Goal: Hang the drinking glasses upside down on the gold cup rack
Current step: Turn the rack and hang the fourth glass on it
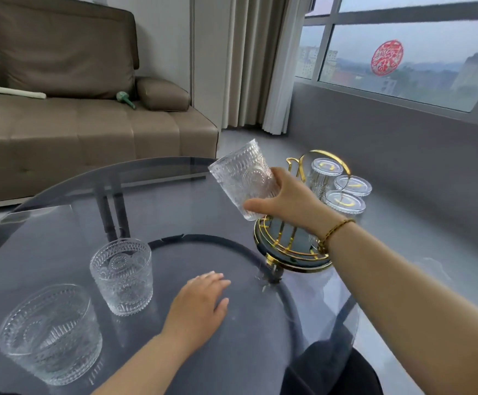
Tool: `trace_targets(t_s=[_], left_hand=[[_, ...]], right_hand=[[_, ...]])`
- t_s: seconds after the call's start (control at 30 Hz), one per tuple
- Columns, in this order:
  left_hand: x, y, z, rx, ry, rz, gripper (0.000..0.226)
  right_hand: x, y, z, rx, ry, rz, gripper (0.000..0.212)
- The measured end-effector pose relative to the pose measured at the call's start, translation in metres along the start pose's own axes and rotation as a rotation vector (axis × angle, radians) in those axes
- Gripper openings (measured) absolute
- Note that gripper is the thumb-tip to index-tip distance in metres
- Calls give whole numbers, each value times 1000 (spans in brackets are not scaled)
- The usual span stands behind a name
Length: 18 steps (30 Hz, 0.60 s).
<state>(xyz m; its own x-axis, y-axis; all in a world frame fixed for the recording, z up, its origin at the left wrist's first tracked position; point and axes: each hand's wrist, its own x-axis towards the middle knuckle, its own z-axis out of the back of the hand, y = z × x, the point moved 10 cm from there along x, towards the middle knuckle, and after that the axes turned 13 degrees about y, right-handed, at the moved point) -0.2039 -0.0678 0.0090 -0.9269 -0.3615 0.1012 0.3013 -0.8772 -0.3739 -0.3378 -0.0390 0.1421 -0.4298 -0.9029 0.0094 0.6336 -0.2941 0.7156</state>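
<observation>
Holding an embossed drinking glass [242, 181] above the far right part of the table, the right hand [289, 198] has thumb and fingers wrapped around the glass's lower body near its base. The glass is tilted, mouth pointing up and to the left, so it is not yet inverted.

Risks, as judged from this position:
- The glass is held aloft over a glass table [175, 201]. A slip of the grip during the turn-over would likely drop it onto the tabletop or the rack, with breakage of either possible.
- The gold cup rack [303, 246] stands at the table's right edge, its base appearing to sit close to the rim. A hard knock from the glass or the forearm could push it toward the edge.
- Three hung glasses [346, 192] already sit base-up on the rack's far side. Swinging the held glass in carelessly could strike them.
- The free pegs are largely hidden behind the right hand and wrist, so the approach would be partly blind from this viewpoint.

Position of the work: the held glass is in the right hand's clasp, just left of and above the rack, with the hand lying between glass and rack. Two further upright glasses, one [122, 276] mid-table and one [48, 332] nearer the front left, stand well apart from the rack.

The left hand [198, 303] lies flat on the tabletop, fingers loosely together, holding nothing, just right of the mid-table glass.
</observation>
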Motion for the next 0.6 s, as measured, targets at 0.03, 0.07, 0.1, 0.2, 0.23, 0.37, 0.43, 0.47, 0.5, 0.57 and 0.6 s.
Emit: trace_targets(t_s=[0.03, 0.07, 0.1, 0.2, 0.23, 0.37, 0.43, 0.47, 0.5, 0.57, 0.6], left_hand=[[9, -4, -6, -21, 47, -15, 37], [17, -7, -13, -37, 88, -23, 39], [25, -9, -19, -34, 129, -30, 41], [49, -17, -24, -5, 138, -51, 44], [56, -19, -24, -8, 138, -52, 45], [85, -27, -33, -8, 184, -55, 53], [97, -32, -40, -11, 231, -66, 55], [103, -34, -44, -5, 252, -75, 55], [108, -35, -46, 2, 270, -86, 55], [115, -36, -51, 12, 302, -110, 55], [117, -35, -54, 10, 310, -118, 54]], right_hand=[[-3, 4, 17, -55, -33, -7, 79], [-5, 8, 34, -109, -64, -17, 79], [-7, 11, 50, -155, -94, -28, 79], [-8, 20, 91, -255, -175, -38, 77], [-6, 22, 101, -285, -195, -39, 78], [7, 29, 134, -366, -243, -41, 75], [17, 26, 146, -374, -248, -56, 74], [23, 24, 150, -380, -249, -65, 74], [29, 21, 153, -389, -247, -75, 75], [44, 14, 157, -410, -232, -97, 75], [51, 10, 158, -424, -221, -113, 75]])
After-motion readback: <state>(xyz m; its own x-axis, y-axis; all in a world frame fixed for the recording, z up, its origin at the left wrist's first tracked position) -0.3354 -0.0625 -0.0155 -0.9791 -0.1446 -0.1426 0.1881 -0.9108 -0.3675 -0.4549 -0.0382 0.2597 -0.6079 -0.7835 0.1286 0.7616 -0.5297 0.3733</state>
